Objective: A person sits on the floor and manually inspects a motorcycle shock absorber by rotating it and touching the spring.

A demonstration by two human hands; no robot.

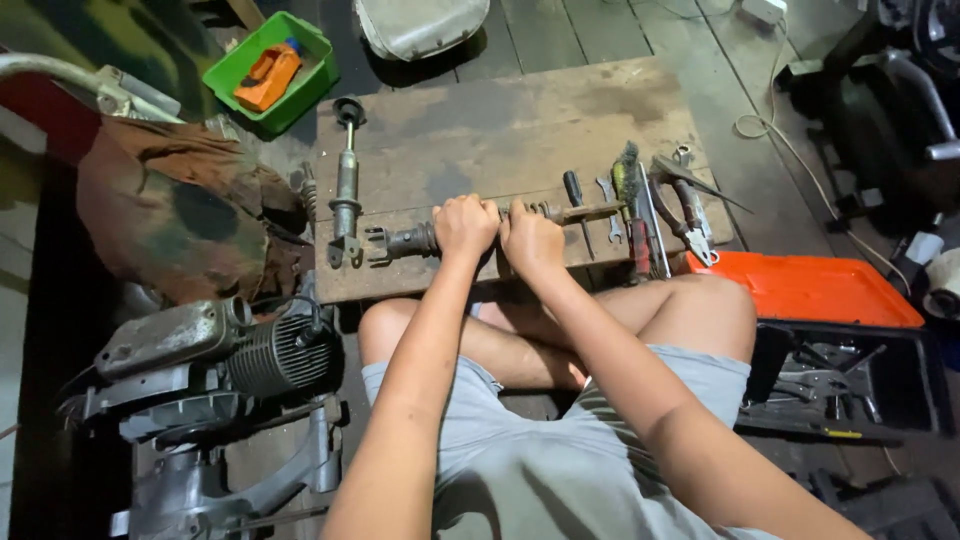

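A grimy shock absorber (400, 241) lies lengthwise on a worn wooden board (500, 120) in front of my crossed legs. My left hand (465, 226) grips its shaft near the middle. Right beside it, my right hand (531, 238) is closed on the same shaft, toward the end where a wooden-handled tool (590, 212) sticks out. A second shock absorber (346, 185) lies crosswise on the board's left edge.
Screwdrivers, wrenches, a wire brush and pliers (685, 205) lie on the board's right side. An orange toolbox lid (815, 288) and its open black tray (850, 380) are at right. An engine (215, 350) sits at left, a green bin (270, 70) behind.
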